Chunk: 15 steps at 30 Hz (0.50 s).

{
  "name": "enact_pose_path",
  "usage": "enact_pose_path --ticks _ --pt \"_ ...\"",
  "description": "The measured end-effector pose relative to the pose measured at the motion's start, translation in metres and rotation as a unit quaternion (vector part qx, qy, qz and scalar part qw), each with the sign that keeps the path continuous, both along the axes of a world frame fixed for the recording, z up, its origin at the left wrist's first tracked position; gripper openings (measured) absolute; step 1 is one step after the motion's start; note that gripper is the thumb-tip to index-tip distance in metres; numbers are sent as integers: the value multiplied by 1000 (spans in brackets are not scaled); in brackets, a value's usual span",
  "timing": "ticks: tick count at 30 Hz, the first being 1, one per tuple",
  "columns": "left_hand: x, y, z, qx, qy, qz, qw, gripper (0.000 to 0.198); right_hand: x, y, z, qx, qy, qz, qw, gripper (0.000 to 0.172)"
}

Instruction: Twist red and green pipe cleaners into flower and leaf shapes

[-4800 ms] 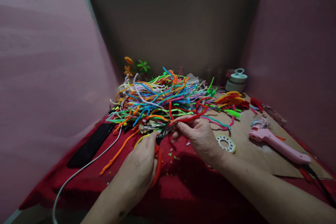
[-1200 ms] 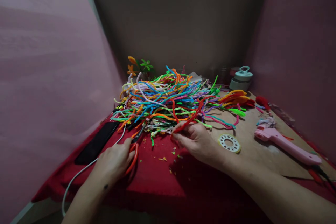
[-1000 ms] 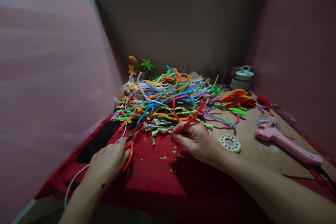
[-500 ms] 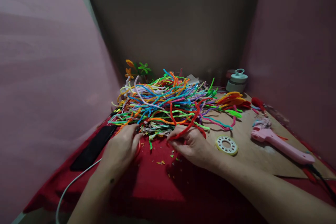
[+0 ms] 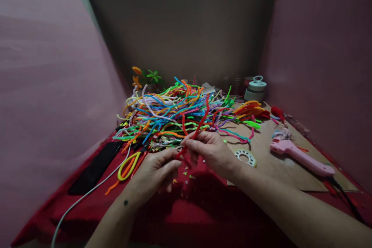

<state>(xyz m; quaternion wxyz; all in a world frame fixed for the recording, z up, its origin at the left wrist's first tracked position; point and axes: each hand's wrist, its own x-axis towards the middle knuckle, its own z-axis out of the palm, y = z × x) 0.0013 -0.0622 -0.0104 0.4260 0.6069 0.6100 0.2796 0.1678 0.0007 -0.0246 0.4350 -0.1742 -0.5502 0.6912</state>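
My left hand (image 5: 163, 168) is closed, its thumb and fingers pinching the lower end of a red pipe cleaner (image 5: 202, 121). Just to the right, my right hand (image 5: 211, 152) grips the same pipe cleaner between thumb and fingers. Its upper length rises past my knuckles at a slant. Behind both hands spreads a big heap of many-coloured pipe cleaners (image 5: 165, 112). Near my left hand lie a yellow loop (image 5: 119, 174) and an orange strand (image 5: 112, 188). Small clippings (image 5: 186, 173) are scattered on the red cloth (image 5: 186, 209) below my fingers.
A black phone-like slab (image 5: 94, 168) and a white cable (image 5: 75, 200) lie at left. On the brown board (image 5: 276, 170) at right are a white ribbon spool (image 5: 250, 158), a pink corded tool (image 5: 308, 160) and orange-red petals (image 5: 250, 109). A lidded pot (image 5: 255, 89) stands behind.
My left hand has moved right from beside the heap to the red pipe cleaner and now pinches its end, uncovering the yellow loop. The pipe cleaner is more upright. The view has shifted slightly.
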Motion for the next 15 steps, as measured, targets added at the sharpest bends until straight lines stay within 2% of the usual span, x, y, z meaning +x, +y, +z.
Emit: enact_pose_path --ticks 4,8,15 --pt "-9 -6 -8 -9 16 2 1000 30 0 8 -2 -69 58 -14 996 20" --pt "-16 -10 -14 -14 -4 -9 1000 31 1 10 -2 -116 70 -36 990 20" --pt "-23 -17 -19 -73 -54 7 996 36 3 18 -3 -130 72 -74 986 21"
